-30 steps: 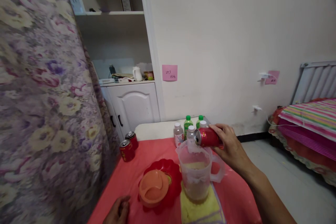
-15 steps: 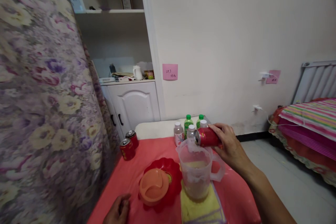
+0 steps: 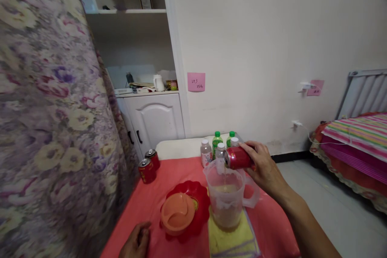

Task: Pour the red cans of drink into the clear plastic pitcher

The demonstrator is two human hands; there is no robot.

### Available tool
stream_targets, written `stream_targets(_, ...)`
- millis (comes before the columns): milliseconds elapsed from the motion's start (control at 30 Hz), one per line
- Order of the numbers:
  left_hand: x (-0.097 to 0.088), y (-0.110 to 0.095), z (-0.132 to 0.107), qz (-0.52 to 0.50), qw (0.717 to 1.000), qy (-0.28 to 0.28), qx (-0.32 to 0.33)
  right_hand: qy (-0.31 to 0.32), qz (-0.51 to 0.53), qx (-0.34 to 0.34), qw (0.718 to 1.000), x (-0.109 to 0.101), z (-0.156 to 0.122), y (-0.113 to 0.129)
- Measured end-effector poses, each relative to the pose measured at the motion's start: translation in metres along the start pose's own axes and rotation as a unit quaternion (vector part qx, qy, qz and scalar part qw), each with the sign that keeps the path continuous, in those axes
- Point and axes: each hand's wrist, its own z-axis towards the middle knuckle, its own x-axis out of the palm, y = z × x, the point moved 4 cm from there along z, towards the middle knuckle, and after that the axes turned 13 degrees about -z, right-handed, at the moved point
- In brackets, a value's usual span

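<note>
My right hand (image 3: 261, 165) is wrapped round a red drink can (image 3: 238, 157), tipped with its mouth to the left. A thin stream of liquid falls from the can into a clear plastic jug (image 3: 225, 201) below it. Cloudy pale liquid lies in the jug, whose handle points right. The jug stands on a yellow cloth (image 3: 232, 244). My left hand (image 3: 136, 242) rests on the table at lower left, fingers curled in and holding nothing visible. Just right of it, an orange divided bowl (image 3: 177, 213) sits on a red scalloped plate (image 3: 189, 188).
Two red cans (image 3: 147, 170) stand at the table's left side. Behind the jug are several bottles, some with green caps (image 3: 217, 139), some with white caps (image 3: 206, 153). A red cloth (image 3: 169, 169) covers most of the table. A floral curtain (image 3: 60, 109) hangs at left.
A stream of liquid now runs from the can into the jug, where none showed before. Both hands keep nearly the same place.
</note>
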Motion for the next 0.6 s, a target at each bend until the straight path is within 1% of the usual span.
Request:
stream_targets(167,0.0011,0.005,0.0015,-0.005,1.0,0.001,0.003,0.002,0.002,-0.006,1.0,0.0007,-0.0001,0.0004)
stream_targets(433,0.0005,-0.0003,0.0,-0.007,1.0,0.005,-0.006,-0.004,-0.001,-0.017,1.0,0.0018,0.0007,-0.0003)
stream_targets(600,0.0013,0.0003,-0.0008,0.002,1.0,0.01,-0.016,-0.009,0.004,-0.016,1.0,0.0001,0.0013,0.0007)
